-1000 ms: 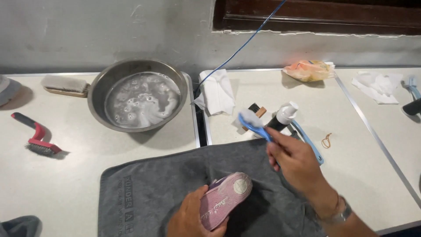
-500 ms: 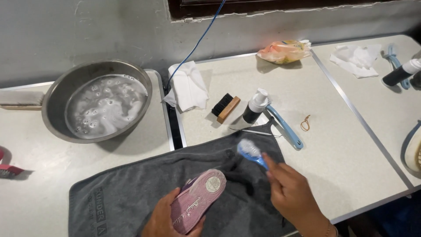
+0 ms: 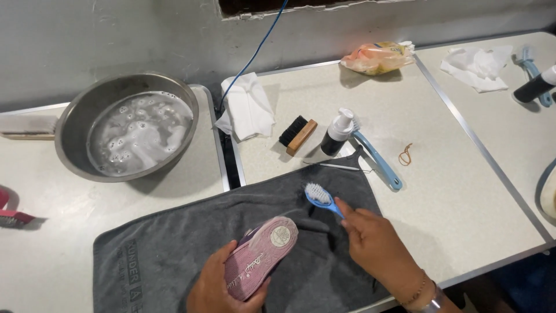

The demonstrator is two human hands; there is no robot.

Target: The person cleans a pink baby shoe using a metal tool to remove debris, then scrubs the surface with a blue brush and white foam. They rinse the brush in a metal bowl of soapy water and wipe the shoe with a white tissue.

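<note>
Over a grey towel, the left hand is gripping a pink shoe; the right hand is pinching a blue brush.

- The pale counter runs in metal-edged panels.
- Upper left of the frame: a steel basin of soapy water.
- Lower centre: a grey towel.
- Upper centre: a white cloth, a wooden brush, a small pump bottle, a blue brush, a rubber band.
- Upper right: an orange packet and crumpled tissue.
</note>
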